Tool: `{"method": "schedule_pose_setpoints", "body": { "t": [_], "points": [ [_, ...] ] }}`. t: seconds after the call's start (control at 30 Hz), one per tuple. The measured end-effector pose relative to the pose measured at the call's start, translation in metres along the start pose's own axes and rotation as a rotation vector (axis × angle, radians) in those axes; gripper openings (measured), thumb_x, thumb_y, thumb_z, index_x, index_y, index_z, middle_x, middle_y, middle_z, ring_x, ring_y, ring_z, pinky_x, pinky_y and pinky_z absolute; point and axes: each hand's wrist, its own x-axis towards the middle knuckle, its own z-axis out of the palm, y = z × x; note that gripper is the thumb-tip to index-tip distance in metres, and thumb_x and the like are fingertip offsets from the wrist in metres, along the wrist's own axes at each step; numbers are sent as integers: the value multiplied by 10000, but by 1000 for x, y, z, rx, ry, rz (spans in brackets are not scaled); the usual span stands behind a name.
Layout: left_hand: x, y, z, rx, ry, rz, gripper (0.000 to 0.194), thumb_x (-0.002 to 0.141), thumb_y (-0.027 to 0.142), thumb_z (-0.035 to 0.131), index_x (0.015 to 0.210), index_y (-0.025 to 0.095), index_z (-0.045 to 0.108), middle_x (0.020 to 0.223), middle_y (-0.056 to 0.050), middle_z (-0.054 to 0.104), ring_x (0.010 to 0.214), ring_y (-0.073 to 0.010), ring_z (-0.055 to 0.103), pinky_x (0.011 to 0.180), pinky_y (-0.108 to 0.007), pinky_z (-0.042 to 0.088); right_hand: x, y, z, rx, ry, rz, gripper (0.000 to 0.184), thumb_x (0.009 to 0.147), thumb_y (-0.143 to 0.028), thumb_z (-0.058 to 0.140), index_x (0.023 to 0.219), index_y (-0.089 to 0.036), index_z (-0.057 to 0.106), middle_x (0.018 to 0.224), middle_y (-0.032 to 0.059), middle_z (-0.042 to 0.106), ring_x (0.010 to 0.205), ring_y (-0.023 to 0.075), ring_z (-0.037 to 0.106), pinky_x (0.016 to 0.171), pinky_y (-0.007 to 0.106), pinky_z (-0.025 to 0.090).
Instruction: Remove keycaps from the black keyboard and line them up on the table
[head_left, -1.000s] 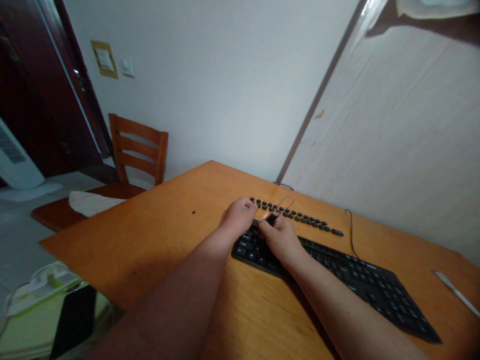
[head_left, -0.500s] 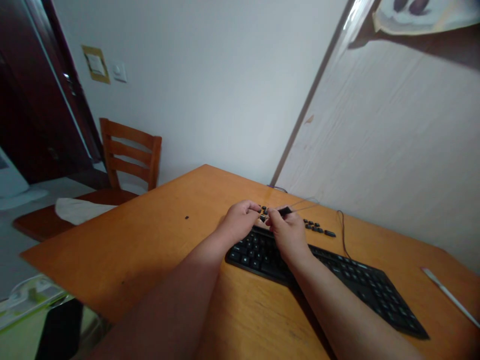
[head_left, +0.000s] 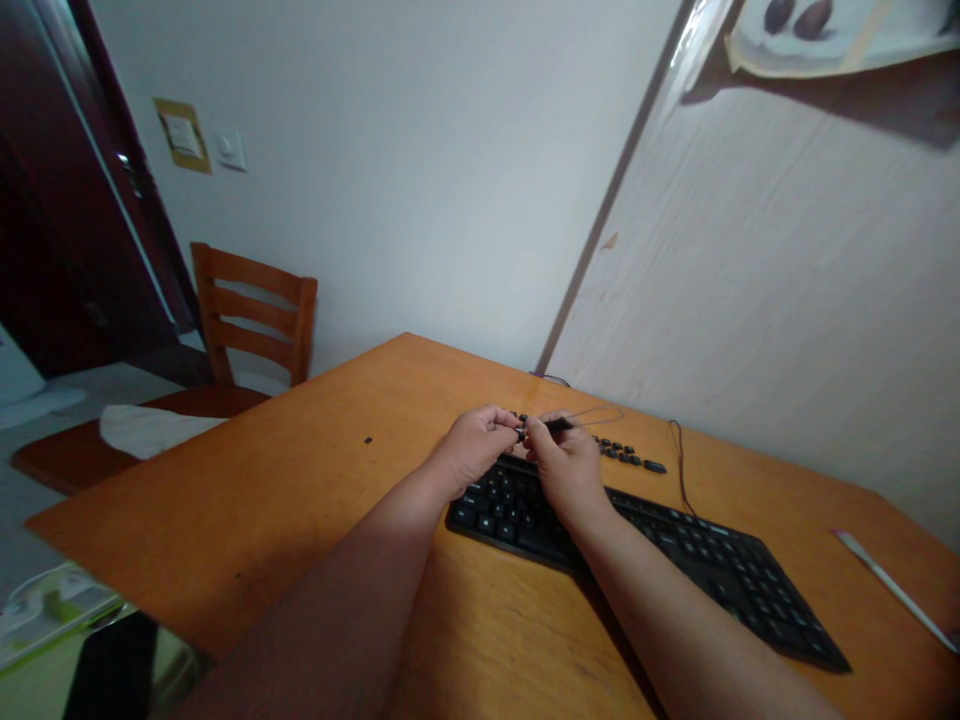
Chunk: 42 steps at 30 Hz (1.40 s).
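A black keyboard (head_left: 517, 525) lies across the table, with bare patches in its rows of keys. Over its back edge, my right hand (head_left: 564, 465) is closed on a keycap puller (head_left: 559, 425), a black handle with thin wire loops pointing up and right. My left hand (head_left: 480, 440) pinches a small black keycap (head_left: 520, 434) at the puller's near end, close to the right fingertips. Behind both hands lie several loose keycaps (head_left: 630, 455), some partly hidden by the fingers.
One loose keycap (head_left: 368, 440) sits apart on the wooden table (head_left: 322, 490). At the right lies a thin white brush (head_left: 896, 590). A dark cable (head_left: 682, 470) runs behind the keyboard. A wooden chair (head_left: 255, 310) stands left, and a black phone (head_left: 112, 665) lies lower left.
My hands have drawn together, and the puller's near end now meets the left fingertips. The whole view has shifted slightly.
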Motion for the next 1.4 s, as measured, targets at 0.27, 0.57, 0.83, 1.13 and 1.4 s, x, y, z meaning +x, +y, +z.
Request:
{"method": "schedule_pose_setpoints", "body": {
  "t": [0.27,0.57,0.83,1.13,1.4],
  "points": [
    [-1,1,1,-90,-25,-51,154,756,227,657,867,159,575,730,0,646,652,-106,609,637,-215,444,-3,-1,2,62,-32,13,289,823,-455,603,794,-172,658,784,47,660,666,167,605,609,273,487],
    [1,0,0,14,49,-16,197,708,179,644,895,167,584,732,16,610,649,-102,559,611,-209,407,2,-9,-7,6,36,20,437,857,-560,538,902,-152,692,826,80,676,738,201,625,619,294,483],
    [-1,4,-3,-32,49,-45,165,697,166,617,857,172,578,695,23,600,592,-97,540,555,-211,388,14,10,-19,-258,-163,-134,331,909,-340,451,1083,-196,693,821,43,700,789,206,631,758,319,441],
    [0,5,-3,-139,28,-89,172,695,111,604,854,161,561,639,31,591,574,-88,553,568,-200,406,10,2,-15,-416,-287,-133,335,805,-335,604,1106,-207,679,621,-30,586,568,152,522,559,261,356],
    [2,4,-7,-115,51,-55,262,699,197,681,936,168,573,713,5,633,641,-118,599,608,-223,432,18,8,-18,-510,-273,-114,268,821,-372,600,1021,-228,707,641,-15,611,590,147,534,572,254,345]
  ]
}}
